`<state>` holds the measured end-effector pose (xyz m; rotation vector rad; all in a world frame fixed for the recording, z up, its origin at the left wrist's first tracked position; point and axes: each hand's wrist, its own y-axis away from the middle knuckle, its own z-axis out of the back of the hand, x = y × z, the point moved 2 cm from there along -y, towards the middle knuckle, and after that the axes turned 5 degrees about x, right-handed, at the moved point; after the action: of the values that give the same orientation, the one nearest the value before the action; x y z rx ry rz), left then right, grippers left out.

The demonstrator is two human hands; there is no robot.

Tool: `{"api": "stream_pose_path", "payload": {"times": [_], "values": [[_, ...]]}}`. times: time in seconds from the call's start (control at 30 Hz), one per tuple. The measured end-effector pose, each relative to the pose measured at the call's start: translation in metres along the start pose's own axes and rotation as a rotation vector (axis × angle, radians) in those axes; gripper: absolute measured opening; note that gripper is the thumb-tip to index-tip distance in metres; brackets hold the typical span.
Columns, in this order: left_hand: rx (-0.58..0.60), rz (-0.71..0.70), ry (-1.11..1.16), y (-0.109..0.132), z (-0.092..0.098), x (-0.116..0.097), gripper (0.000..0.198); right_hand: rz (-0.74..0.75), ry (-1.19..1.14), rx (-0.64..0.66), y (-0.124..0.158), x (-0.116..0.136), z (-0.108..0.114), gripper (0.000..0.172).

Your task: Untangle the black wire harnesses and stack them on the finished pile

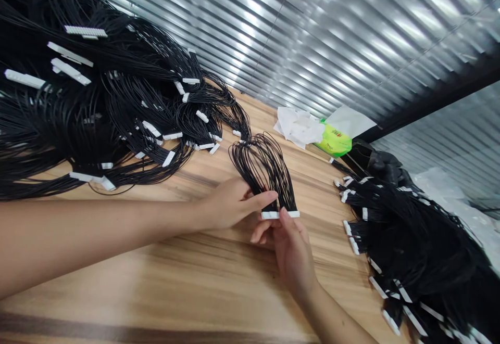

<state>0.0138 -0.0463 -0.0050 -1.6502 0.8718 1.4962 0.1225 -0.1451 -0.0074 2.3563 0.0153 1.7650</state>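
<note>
Gently, two bare hands pinch a looped bundle of thin black wires point(262, 172) over a wood-grain table point(156, 281);
the left hand point(228, 206) has its fingers point(261, 200) closed on the glossy wires just above a flat white plastic connector strip point(280, 214); the right hand point(291, 258) grips that strip from below between its fingertips point(283, 215); tangled heaps of wire harnesses point(78, 110) and point(414, 245) lie on either side; beyond sit crumpled white tissue point(299, 127) and a green packet point(335, 140), against a ribbed metal wall point(312, 37).
</note>
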Motion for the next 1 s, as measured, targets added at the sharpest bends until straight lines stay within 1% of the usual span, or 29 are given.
{"api": "stream_pose_path", "payload": {"times": [0.03, 0.1, 0.17, 0.23, 0.37, 0.43, 0.5, 0.57, 0.6, 0.7, 0.77, 0.87, 0.93, 1.0], "values": [[-0.053, 0.015, -0.086, -0.001, 0.004, 0.001, 0.047, 0.004, 0.013, -0.024, -0.001, 0.0, 0.002, 0.041], [-0.083, 0.042, -0.17, -0.004, 0.009, 0.002, 0.046, 0.003, 0.028, -0.036, -0.003, 0.0, 0.004, 0.042], [-0.1, 0.042, -0.172, -0.005, 0.011, 0.002, 0.044, 0.005, 0.041, -0.029, -0.004, 0.0, 0.006, 0.041], [-0.113, 0.0, -0.098, -0.005, 0.008, 0.002, 0.037, 0.014, 0.08, -0.031, -0.004, 0.0, 0.006, 0.042], [-0.006, -0.115, 0.224, 0.0, -0.002, -0.002, 0.02, 0.031, 0.185, -0.019, -0.002, 0.0, 0.004, 0.043], [0.04, -0.139, 0.308, 0.002, -0.005, -0.005, 0.018, 0.044, 0.182, 0.005, -0.002, 0.001, 0.002, 0.043], [0.07, -0.149, 0.305, 0.003, -0.005, -0.007, 0.017, 0.053, 0.146, 0.035, -0.002, 0.001, 0.001, 0.043], [0.086, -0.158, 0.254, 0.003, -0.004, -0.009, 0.019, 0.058, 0.121, 0.059, -0.001, 0.002, 0.0, 0.045], [0.073, -0.159, 0.221, 0.002, -0.003, -0.009, 0.02, 0.06, 0.12, 0.063, -0.001, 0.003, 0.0, 0.045], [-0.014, -0.156, 0.136, 0.003, 0.0, -0.009, 0.023, 0.069, 0.15, 0.071, 0.001, 0.006, 0.0, 0.047], [-0.038, -0.152, 0.119, 0.004, 0.001, -0.009, 0.024, 0.078, 0.176, 0.078, 0.002, 0.006, 0.001, 0.048], [0.003, -0.142, 0.158, 0.005, -0.001, -0.009, 0.025, 0.088, 0.21, 0.089, 0.002, 0.005, 0.004, 0.047], [0.007, -0.13, 0.175, 0.004, -0.001, -0.009, 0.026, 0.096, 0.221, 0.087, 0.003, 0.005, 0.005, 0.046], [0.063, -0.111, 0.196, 0.003, -0.002, -0.008, 0.025, 0.112, 0.215, 0.069, 0.004, 0.004, 0.005, 0.045]]}}
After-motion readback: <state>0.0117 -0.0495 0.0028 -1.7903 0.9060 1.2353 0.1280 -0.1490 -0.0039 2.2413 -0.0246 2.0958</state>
